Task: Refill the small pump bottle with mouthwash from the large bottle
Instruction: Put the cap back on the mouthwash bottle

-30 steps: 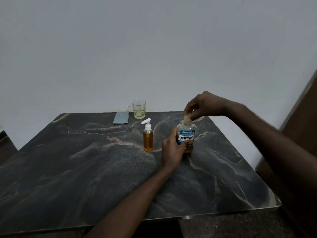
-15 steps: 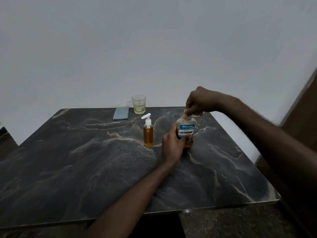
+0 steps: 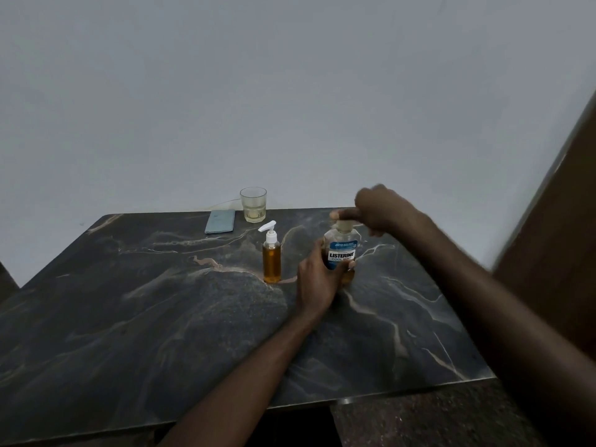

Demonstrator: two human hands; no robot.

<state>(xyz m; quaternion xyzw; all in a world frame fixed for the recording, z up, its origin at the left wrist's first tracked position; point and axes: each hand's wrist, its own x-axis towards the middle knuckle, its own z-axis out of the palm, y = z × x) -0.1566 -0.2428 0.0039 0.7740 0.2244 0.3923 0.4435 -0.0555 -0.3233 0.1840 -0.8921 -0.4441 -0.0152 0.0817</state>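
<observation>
1. Gripping the large bottle [image 3: 342, 253] low on its body, the left hand [image 3: 317, 279] has its fingers curled round the near and left side, with a fingertip showing at the lower edge of the blue label.
2. From the head camera, the right hand [image 3: 380, 209] sits on top of that bottle with its fingers bent down around the cap [image 3: 344, 225] and the thumb stretched out to the left above it. The hand is blurred, so the exact hold on the cap is hard to make out, but it appears to be clasping it.
3. The large bottle stands upright on the dark marbled table [image 3: 161, 317], right of centre, with its long axis vertical, the cap end up and the label facing the camera.
4. It is a clear bottle. Amber liquid shows below the label, and the part above the label looks clear.
5. The small pump bottle [image 3: 271, 258] stands upright just to the left of the large bottle, apart from both hands. Its white pump head is on, with the nozzle pointing up and to the right.
6. Amber liquid fills the pump bottle nearly to its shoulder.
7. A drinking glass [image 3: 253, 204] stands at the far edge of the table with a little pale yellowish liquid in the bottom.
8. A pale blue phone [image 3: 221, 221] lies flat just left of the glass.
</observation>
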